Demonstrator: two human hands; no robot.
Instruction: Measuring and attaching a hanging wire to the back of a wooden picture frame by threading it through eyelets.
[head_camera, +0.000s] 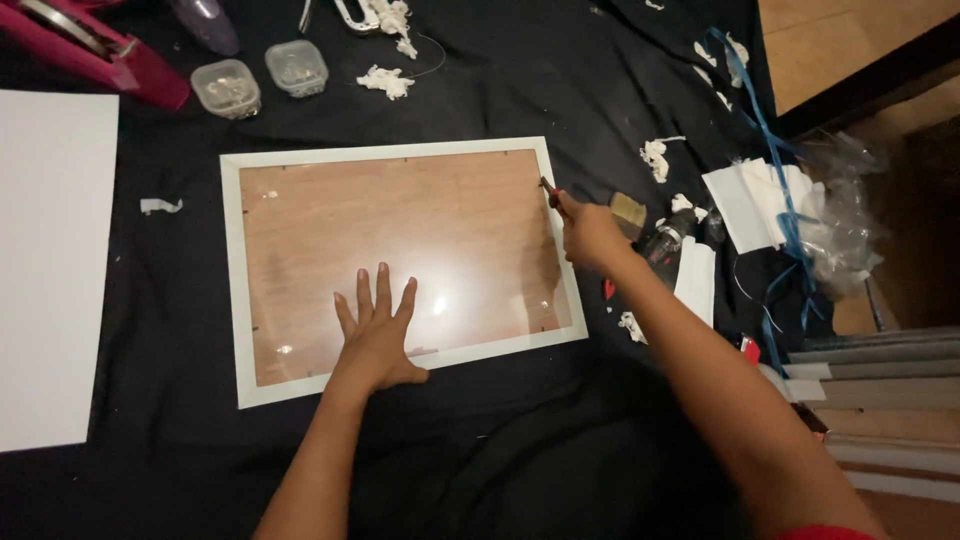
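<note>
Frame lying flat on the black-covered bench. Left hand pressing its backing, fingers spread flat. Right hand gripping a small tool at the frame's right edge.

one picture frame, two plastic tubs, two hands

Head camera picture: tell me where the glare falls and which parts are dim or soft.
Head view: a bright spot of glare sits on the frame's brown backing board, just right of the left hand; the black cloth swallows light and detail; the right hand with its small tool looks slightly soft; the far right edge is dim.
</note>
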